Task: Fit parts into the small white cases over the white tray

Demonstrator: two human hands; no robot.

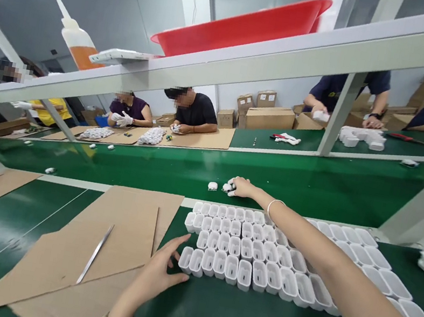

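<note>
Head view: right hand (pixel 242 187) grasps 1 white piece (pixel 226 187) in its fingertips, 1 loose piece (pixel 212 186) just left of them; left hand (pixel 160 272) has spread, unclenched fingers, white tubs (pixel 231 277) just right of them.

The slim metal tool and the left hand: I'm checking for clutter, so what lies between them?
Only bare cardboard shows between the slim metal tool and the left hand in the head view.
</note>
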